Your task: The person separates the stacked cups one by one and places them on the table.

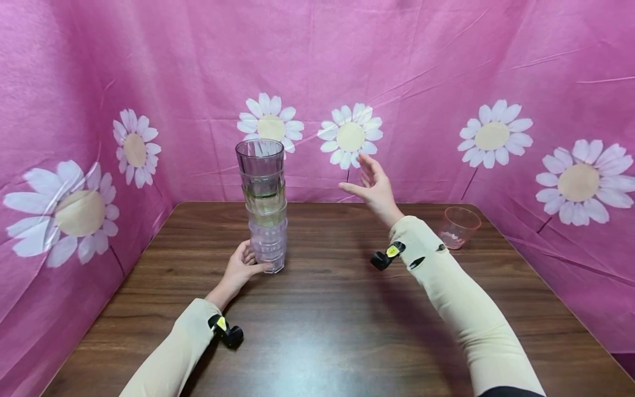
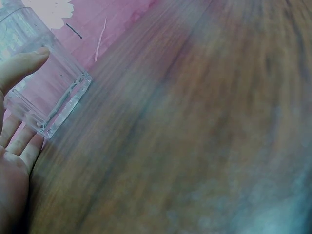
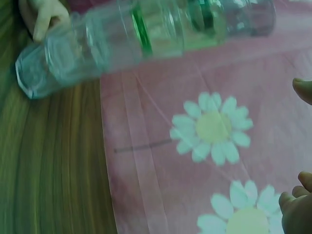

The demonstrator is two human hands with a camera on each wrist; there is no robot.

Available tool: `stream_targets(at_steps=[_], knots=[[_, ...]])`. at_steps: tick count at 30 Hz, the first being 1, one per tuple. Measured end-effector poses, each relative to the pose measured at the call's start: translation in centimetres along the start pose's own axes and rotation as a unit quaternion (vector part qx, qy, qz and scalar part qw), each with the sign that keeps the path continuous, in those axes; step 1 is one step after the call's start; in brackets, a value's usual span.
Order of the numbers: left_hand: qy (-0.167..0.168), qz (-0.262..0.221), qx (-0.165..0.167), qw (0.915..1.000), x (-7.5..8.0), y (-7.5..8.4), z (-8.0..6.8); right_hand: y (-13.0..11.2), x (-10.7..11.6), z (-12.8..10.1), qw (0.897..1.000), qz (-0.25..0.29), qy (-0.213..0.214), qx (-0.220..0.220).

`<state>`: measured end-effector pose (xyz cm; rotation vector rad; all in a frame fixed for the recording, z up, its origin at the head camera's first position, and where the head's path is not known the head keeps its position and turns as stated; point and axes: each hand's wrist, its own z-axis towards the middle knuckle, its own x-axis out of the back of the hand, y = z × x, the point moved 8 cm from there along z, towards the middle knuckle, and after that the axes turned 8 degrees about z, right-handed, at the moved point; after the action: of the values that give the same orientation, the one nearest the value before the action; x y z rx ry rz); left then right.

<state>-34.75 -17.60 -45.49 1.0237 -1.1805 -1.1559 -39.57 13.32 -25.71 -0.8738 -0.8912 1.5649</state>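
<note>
one cup stack [image 1: 264, 205] stands gripped by left hand [image 1: 241, 268], right hand [image 1: 374, 187] apart.

We note the stack of cups [image 1: 263, 207] standing left of centre on the desk [image 1: 327, 320]; a single cup [image 1: 458, 227] sits well apart, far right, near the backdrop [image 1: 426, 66].

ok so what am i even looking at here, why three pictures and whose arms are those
No machine here: a person works with bare hands, wearing three cameras. The big picture comes from a camera on the head, looking down at a wooden table. The two blurry ones come from small cameras strapped to each wrist. The left hand grips the bottom of a tall stack of clear cups standing on the table. The right hand is raised in the air, fingers relaxed, holding nothing. A single pink cup stands apart at the far right. Pink daisy cloth hangs behind.
</note>
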Motion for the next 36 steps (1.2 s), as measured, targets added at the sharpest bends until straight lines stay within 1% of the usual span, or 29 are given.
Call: stream_targets(at_steps=[7,14,21,26,28,36], knots=[[0.001,-0.004,-0.006,1.0000,0.0,-0.1,0.0,-0.8,-4.2,0.5,0.998,0.032,-0.042,0.015],[0.003,-0.006,-0.009,0.9999,0.2,-0.1,0.1,-0.9,-7.6,1.2,0.996,0.055,-0.065,0.010],[0.004,0.007,-0.002,1.0000,0.1,-0.2,0.0,-0.8,-10.1,1.7,0.995,0.063,-0.076,-0.006],[0.006,0.015,0.004,0.9999,0.2,-0.3,-0.1,-1.7,-11.7,2.2,0.994,0.073,-0.083,-0.005],[0.005,0.013,0.001,0.9999,0.2,-0.2,0.0,-2.0,-12.3,2.4,0.994,0.073,-0.086,-0.004],[0.006,0.002,-0.004,1.0000,0.1,-0.1,-0.1,-2.9,-14.5,3.1,0.991,0.082,-0.107,-0.025]])
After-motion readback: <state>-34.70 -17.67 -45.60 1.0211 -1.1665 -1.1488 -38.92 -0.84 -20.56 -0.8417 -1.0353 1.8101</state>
